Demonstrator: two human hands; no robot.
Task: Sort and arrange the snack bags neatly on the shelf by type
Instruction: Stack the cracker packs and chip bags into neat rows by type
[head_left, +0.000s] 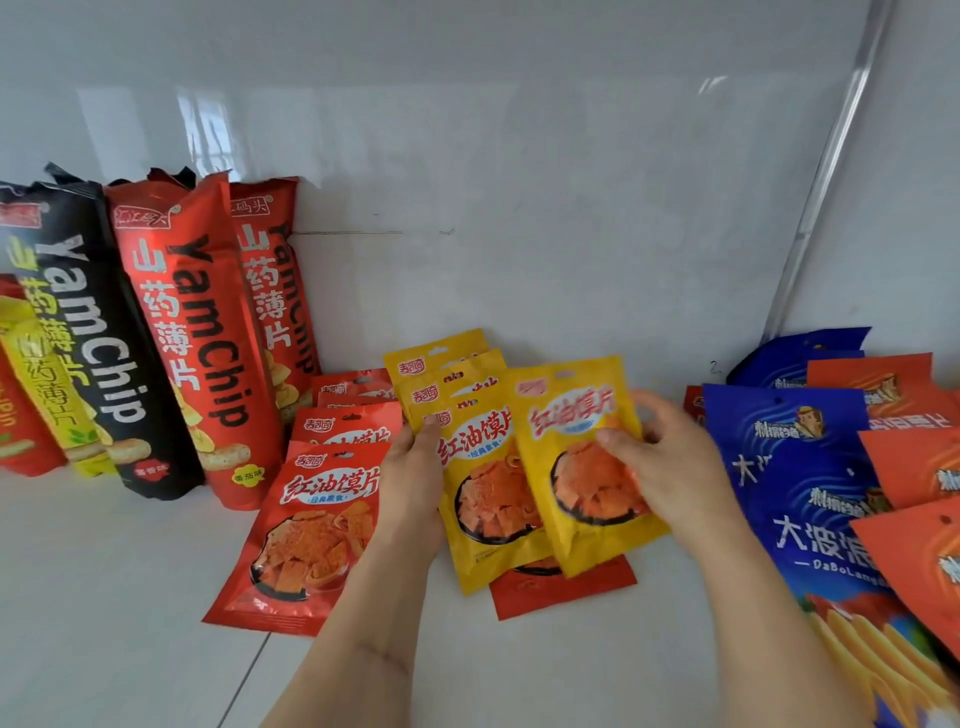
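My right hand (670, 467) grips a yellow snack bag (576, 499) by its right edge, holding it over the front of a row of yellow bags. My left hand (410, 483) holds the left edge of the front yellow bag in that row (483, 499), with two more yellow bags (447, 364) lined up behind it. A red bag (561, 587) lies flat under the yellow ones. To the left, a row of red bags of the same snack (311, 525) leans front to back.
Tall YamChip bags, black (93, 332), red (202, 338) and yellow (47, 389), stand against the white back wall at the left. Blue bags (800, 493) and orange-red bags (914, 467) are piled at the right. The white shelf floor (104, 597) shows in front.
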